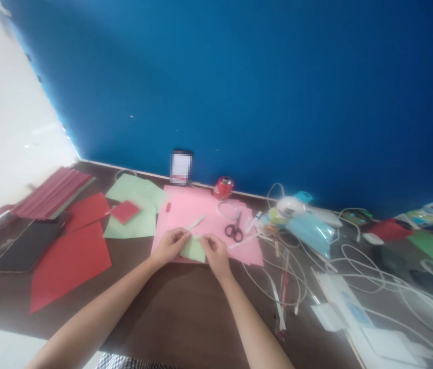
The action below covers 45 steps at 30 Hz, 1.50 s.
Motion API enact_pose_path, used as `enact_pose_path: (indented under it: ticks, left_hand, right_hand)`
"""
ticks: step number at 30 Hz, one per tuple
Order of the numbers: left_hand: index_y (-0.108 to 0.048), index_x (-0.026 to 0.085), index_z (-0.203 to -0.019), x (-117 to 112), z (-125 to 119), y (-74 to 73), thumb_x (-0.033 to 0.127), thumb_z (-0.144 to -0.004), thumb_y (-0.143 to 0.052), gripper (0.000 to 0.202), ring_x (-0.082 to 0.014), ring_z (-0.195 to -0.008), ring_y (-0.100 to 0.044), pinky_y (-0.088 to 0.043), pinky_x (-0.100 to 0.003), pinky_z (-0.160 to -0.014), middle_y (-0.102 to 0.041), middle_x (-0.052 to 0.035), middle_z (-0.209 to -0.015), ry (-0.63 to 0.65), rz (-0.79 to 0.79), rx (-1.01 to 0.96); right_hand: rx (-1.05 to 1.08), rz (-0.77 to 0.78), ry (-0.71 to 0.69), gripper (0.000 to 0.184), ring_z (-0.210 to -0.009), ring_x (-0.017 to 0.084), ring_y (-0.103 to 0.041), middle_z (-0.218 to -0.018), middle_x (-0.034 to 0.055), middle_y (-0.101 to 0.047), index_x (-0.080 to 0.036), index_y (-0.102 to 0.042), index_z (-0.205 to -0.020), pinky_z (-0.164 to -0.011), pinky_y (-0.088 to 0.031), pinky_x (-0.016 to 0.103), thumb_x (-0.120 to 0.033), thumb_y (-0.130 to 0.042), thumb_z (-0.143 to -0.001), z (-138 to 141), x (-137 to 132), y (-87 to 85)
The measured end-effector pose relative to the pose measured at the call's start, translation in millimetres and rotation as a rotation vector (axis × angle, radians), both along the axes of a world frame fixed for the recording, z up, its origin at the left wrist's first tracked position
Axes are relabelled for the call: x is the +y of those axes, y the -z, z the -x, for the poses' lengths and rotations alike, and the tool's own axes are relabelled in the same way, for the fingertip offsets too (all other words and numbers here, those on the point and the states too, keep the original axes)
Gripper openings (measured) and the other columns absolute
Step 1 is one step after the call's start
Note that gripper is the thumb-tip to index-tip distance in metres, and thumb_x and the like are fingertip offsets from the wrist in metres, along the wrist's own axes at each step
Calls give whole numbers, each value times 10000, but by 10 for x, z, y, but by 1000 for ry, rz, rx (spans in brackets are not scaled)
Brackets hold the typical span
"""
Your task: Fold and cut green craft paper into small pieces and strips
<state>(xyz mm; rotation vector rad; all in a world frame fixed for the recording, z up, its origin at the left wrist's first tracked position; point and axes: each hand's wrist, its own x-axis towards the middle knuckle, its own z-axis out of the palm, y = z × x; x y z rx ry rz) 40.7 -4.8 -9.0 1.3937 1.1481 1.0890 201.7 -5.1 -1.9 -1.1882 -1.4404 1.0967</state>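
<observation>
Two bare hands meet over the near edge of a pink sheet [197, 201] on a dark brown tabletop [162, 312]. Between them is a small pale green paper [193, 251]. The left hand [172, 243] pinches it near its far left corner, thumb and fingers pressed together; the right hand [213, 252] pinches it near its far right corner in the same way. The paper's near part shows below the fingers, over the pink.

On the pink sheet, just beyond the left hand, I see a white strip [195, 222], and farther left a tiny red scrap [168, 207]. Scissors [234, 231] with black handles lie to the right of the hands. A red pot [224, 188] sits at the sheet's far edge, and left of it a small screen [181, 166], its display blurred, stands upright by the blue wall [239, 92].

To the left, pale green sheets [133, 228] lie with a red square [124, 211] on top; nearer are larger red sheets [74, 261], then a dark phone [29, 248]. To the right, white cables [301, 284] loop around a shiny blue packet [310, 233].
</observation>
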Motion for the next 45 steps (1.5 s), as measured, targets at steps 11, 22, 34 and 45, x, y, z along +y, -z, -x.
enact_pose_path:
  ticks: [11, 22, 34, 45]
  left_hand:
    - [-594, 118, -772, -1, -8, 10, 424, -772, -487, 325, -82, -492, -422, -321, -198, -481, -510, 17, -555, 54, 4, 33]
    - [-610, 130, -801, -60, -32, -28, 434, -772, -487, 329, -94, -513, -471, -361, -189, -452, -544, -2, -594, 76, 25, 36]
    - [-609, 115, -699, 34, 42, 30, 458, -733, -545, 351, -97, -542, -476, -365, -208, -518, -558, 2, -584, 11, 64, -87]
    - [-622, 109, -729, 41, 13, 48, 512, -713, -537, 412, -101, -541, -490, -368, -212, -509, -555, -4, -593, 27, 167, -220]
  right_hand:
    - [-41, -32, 13, 209, -617, 130, -503, -642, -2, -566, -165, -582, -693, -574, -403, 231, -360, -536, -749, 6, -18, -10]
    - [-112, -98, -15, 184, -638, 141, -522, -651, 5, -585, -179, -580, -670, -583, -410, 242, -352, -561, -730, 31, -9, 46]
    - [-88, -79, 6, 182, -643, 142, -512, -667, 8, -572, -171, -581, -713, -604, -418, 252, -343, -538, -750, -50, -11, 30]
    - [-54, -78, 66, 197, -622, 142, -524, -640, 7, -579, -164, -587, -687, -585, -421, 247, -347, -542, -745, -54, -16, 36]
